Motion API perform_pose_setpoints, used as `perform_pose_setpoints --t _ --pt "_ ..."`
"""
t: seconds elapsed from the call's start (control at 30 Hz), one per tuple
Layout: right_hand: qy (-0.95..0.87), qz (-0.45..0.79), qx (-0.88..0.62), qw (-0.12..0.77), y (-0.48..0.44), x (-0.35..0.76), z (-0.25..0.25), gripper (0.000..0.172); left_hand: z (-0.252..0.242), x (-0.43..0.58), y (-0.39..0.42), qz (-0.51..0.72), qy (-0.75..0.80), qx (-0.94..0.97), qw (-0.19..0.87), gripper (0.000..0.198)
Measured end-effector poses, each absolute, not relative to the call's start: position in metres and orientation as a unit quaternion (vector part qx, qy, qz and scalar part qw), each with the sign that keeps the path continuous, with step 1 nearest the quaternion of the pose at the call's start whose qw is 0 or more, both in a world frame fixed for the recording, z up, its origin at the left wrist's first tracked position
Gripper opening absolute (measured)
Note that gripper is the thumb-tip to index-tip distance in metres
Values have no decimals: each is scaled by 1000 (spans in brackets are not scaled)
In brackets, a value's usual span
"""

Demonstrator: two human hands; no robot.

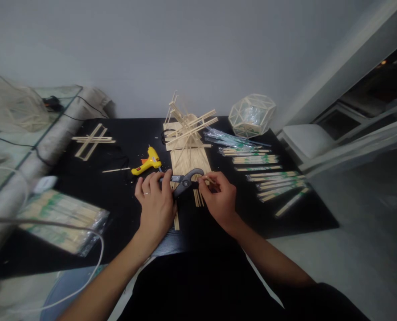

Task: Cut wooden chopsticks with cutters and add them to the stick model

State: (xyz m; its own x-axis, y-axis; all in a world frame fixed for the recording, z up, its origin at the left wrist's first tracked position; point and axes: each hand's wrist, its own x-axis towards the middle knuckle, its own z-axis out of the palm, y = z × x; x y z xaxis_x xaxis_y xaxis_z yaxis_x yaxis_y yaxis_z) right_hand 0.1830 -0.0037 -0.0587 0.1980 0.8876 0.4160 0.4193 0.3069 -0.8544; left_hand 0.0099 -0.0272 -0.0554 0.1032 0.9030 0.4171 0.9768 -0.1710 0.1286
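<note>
My left hand [154,200] is bent over one end of a dark grey hand cutter [186,183], which has a round pivot and a curved, hook-shaped end. Close to that hook my right hand [220,198] pinches a thin wooden stick [210,179], mostly covered by the fingers. Below both hands, a row of pale wooden sticks [188,161] lies side by side. Just beyond it, several sticks cross in a loose raised pile [193,127]. A yellow glue gun [147,162] lies left of the row, near my left fingertips.
Wrapped chopsticks [256,159] spread along the table's right side, below a faceted stick frame [252,115]. A crossed stick frame [93,141] sits at the left. Nearer are a large chopstick pack [64,220] and a white cable [100,256]. A wall stands behind the black table [205,232].
</note>
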Motion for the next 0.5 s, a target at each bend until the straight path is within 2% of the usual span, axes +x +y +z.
perform_pose_setpoints --t 0.1,0.3,0.43,0.5 --pt "-621 179 -555 524 -5 198 -56 9 -57 3 -26 -210 -642 -732 88 58" --pt "-704 62 -581 404 37 265 -38 9 -64 -18 -24 -219 -637 -735 76 62" --pt "-639 -44 -633 435 113 319 -12 9 -65 -18 -21 -229 -623 -746 59 60" --pt "-627 -60 -641 439 146 338 -4 15 -65 -16 -21 -235 -619 -747 59 59"
